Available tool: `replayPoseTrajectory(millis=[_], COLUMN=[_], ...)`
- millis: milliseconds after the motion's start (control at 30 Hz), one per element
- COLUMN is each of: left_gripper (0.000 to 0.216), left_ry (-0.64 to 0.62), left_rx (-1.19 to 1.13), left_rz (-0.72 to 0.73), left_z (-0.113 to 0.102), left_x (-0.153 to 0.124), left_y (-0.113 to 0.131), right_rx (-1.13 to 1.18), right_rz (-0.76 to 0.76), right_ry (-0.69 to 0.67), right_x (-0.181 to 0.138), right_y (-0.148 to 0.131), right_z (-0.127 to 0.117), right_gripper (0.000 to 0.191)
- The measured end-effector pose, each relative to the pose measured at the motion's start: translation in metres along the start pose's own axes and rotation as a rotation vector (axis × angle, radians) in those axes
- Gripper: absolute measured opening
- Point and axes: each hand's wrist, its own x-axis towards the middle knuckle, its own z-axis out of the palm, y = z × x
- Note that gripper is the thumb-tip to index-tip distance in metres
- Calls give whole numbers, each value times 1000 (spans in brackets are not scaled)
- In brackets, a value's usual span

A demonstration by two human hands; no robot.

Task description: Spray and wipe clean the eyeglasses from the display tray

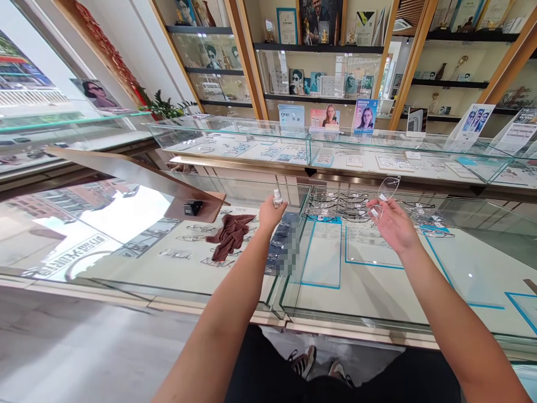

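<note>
In the head view my left hand (271, 214) is closed around a small white spray bottle (277, 197), its top poking out above the fingers. My right hand (395, 226) pinches a pair of eyeglasses (388, 188) with clear lenses and a thin frame, held up over the glass counter. A white tag or label shows on the lenses. Left of my left hand, a crumpled brown cloth (230, 236) lies on the counter top. Rows of eyeglass frames (339, 206) sit below and behind the right hand, inside the display case.
A glass display counter (319, 302) spans the front, with a seam near the middle. A wooden panel with a mirror (138, 173) stands tilted at left. Behind runs a second glass case (251, 131) with advertising cards (364, 116). Shelves (319, 47) line the back wall.
</note>
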Motion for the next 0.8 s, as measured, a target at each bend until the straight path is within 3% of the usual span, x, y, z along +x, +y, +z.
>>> replayPoseTrajectory(millis=[133,300,500,700,800], left_gripper=[18,24,29,79,86], left_ry=[-36,-173,-458,-989,-1139], left_rx=[-134,-459,-751,-1009,-1004], left_rz=[-28,-18,-58,-118,-138], left_z=[1,7,10,10,12], left_x=[-4,-17,-58,-89,-94], left_y=[9,40,81,101,102], right_rx=[-6,15,15,-25,-52], right_rz=[-6,-25,-18,29,68], right_ry=[-4,-4,-4,-33,-47], right_x=[-1,-4,-9,-18,-24], right_y=[0,-1,-1,3,9], right_z=[1,5,12,23,31], right_gripper=[26,26,31,32,33])
